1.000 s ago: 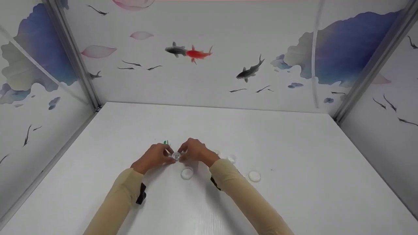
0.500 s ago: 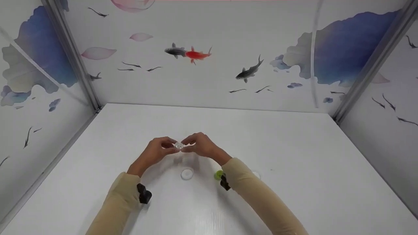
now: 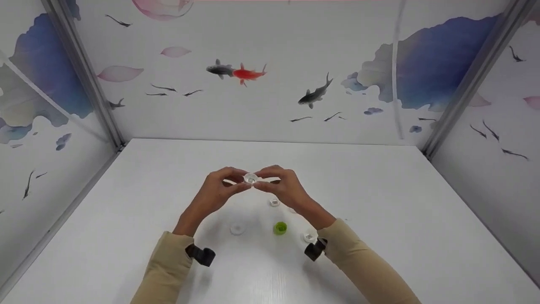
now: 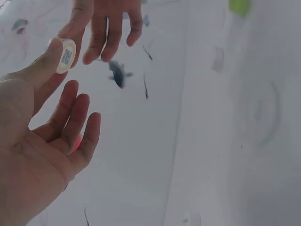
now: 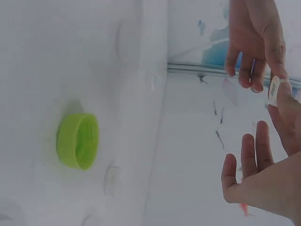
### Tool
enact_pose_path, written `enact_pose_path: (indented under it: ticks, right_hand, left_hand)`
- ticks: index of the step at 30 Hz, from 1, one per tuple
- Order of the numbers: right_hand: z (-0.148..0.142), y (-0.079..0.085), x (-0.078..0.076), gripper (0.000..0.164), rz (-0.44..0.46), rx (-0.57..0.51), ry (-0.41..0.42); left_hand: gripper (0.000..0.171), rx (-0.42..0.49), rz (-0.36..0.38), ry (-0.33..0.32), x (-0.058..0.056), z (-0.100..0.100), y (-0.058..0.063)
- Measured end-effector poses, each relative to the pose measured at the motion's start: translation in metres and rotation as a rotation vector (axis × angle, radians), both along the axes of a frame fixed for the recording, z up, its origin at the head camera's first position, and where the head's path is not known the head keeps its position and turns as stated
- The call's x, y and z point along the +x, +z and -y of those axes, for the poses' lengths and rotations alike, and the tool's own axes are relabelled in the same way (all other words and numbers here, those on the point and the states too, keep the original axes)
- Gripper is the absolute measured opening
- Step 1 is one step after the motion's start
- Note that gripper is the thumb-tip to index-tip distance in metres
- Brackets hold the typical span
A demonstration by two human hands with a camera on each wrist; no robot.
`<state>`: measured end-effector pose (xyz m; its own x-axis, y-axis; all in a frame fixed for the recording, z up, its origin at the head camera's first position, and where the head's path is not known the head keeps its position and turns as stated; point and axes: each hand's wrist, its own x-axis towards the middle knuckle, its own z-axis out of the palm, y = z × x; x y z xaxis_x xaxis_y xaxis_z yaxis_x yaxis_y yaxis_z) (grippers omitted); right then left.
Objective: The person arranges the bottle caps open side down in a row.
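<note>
White tabletop [image 3: 168, 169] w/ fish-print wall [image 3: 253, 118] behind. Small white cap [image 3: 250, 178] is up above the table, btwn L hand [image 3: 217, 190] & R hand [image 3: 291, 188]; each pinches its edge w/ thumb + finger, other fingers loose. Prob. light, stiff plastic, slightly slick, not fragile; best hold = rim, opp. sides, off the code-like mark [image 4: 67, 56] on its face. Green cap [image 3: 280, 228] sits on table, pale disc [image 3: 237, 229] to its L.

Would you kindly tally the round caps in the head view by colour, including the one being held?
White round plastic caps: 5, including the held cap and one mostly hidden
Lime-green round plastic cap: 1
Total: 6
</note>
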<state>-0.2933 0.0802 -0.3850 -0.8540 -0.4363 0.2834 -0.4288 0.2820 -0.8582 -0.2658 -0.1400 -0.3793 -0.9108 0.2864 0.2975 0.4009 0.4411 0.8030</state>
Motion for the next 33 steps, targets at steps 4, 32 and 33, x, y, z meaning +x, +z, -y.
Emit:
enact_pose_path:
  ticks: [4,32,33]
  right_hand:
    - [-0.010,0.012,0.014,0.026,0.011,-0.023,-0.056]
    - [-0.032,0.032,0.032,0.036,0.324,-0.003,-0.125]
    - [-0.031,0.032,0.032,0.035,0.331,-0.003,-0.124]
  left_hand:
    - [0.035,0.064,-0.009,-0.015,0.008,-0.013,0.004]
    - [0.032,0.097,-0.228,-0.039,0.009,-0.030,-0.001]
    - [0.032,0.097,-0.229,-0.040,0.008,-0.030,-0.001]
